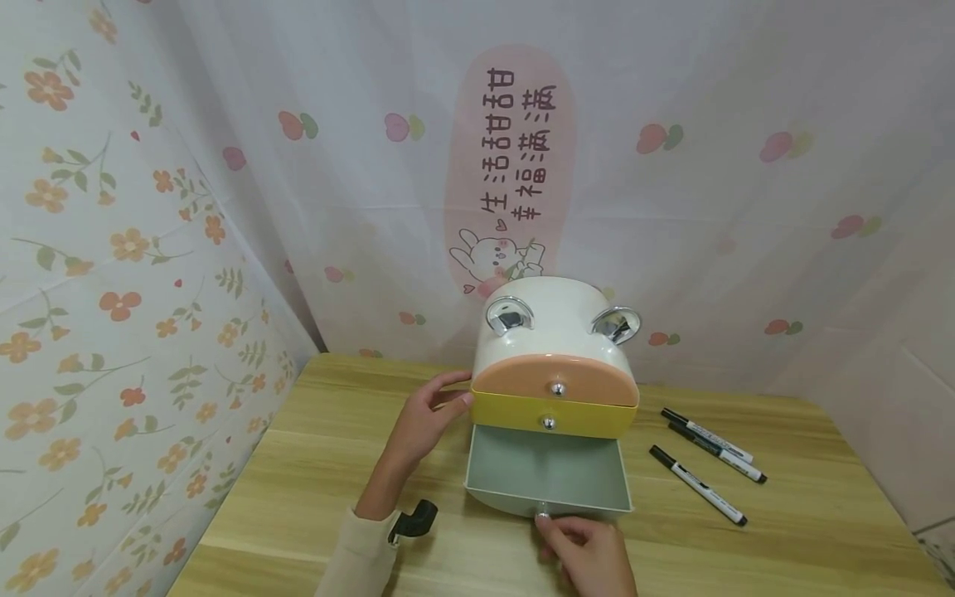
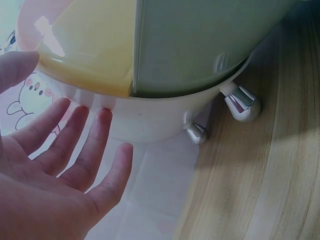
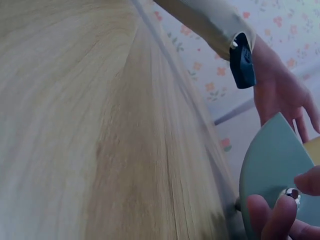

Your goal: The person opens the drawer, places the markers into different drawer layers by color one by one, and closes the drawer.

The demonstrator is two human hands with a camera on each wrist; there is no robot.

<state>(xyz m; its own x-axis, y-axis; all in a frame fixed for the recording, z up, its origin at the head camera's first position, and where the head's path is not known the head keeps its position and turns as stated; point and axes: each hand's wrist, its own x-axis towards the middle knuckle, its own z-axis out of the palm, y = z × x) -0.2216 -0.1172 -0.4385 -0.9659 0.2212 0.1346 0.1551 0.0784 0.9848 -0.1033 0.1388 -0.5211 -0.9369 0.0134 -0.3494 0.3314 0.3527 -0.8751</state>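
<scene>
A small white drawer cabinet (image 1: 552,319) with two silver ears stands on the table, an orange drawer on top and a yellow drawer (image 1: 507,412) below it. Its lowest drawer (image 1: 548,468), pale green, is pulled out, and no contents show inside. My right hand (image 1: 593,555) pinches the silver knob (image 3: 291,194) of that green drawer between thumb and fingers. At the cabinet's left side, my left hand (image 1: 425,423) rests its fingertips on the white wall, its fingers spread and nearly straight in the left wrist view. Short silver feet (image 2: 242,104) hold the cabinet up.
Several black-and-white marker pens lie to the right of the cabinet, the nearest pen (image 1: 697,485) apart from the others. The wooden table (image 1: 321,464) reaches back to a printed curtain (image 1: 358,207). A black camera mount (image 1: 416,520) sits on my left wrist.
</scene>
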